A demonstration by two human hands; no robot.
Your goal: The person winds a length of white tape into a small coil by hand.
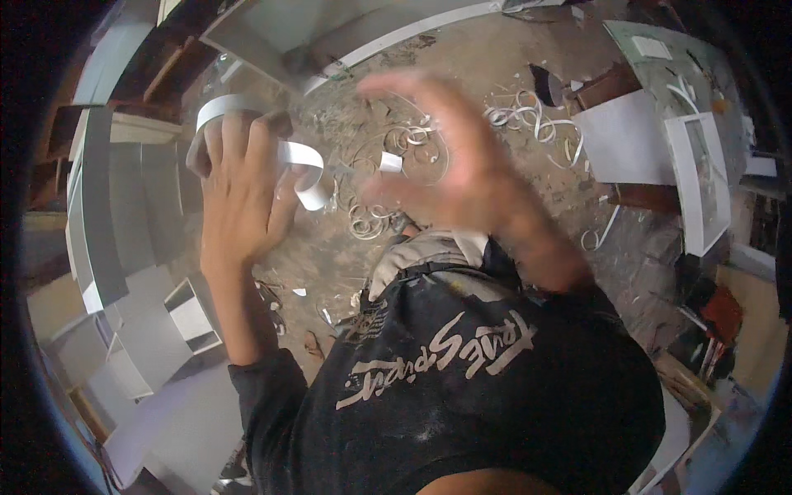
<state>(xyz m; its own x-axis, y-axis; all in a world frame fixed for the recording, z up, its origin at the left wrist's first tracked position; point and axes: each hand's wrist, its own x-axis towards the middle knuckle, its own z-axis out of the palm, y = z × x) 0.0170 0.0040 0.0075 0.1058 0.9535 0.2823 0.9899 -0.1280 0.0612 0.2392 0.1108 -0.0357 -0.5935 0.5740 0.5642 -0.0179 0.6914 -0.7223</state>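
Observation:
My left hand (243, 186) is closed around a white edge-banding strip (304, 155), which loops out on both sides of the fingers. Something brownish under the same fingers is mostly covered, and I cannot make out what it is. My right hand (462, 153) is raised over the floor to the right, blurred by motion. Its thumb and fingers are wide apart, with nothing seen between them.
Curled white offcuts (540, 120) and another tangle of thin strips (371, 221) litter the dirty floor (346, 264). Grey cabinet panels (140, 206) stand at the left. A white board (623, 136) and a shallow white frame (700, 181) are at the right.

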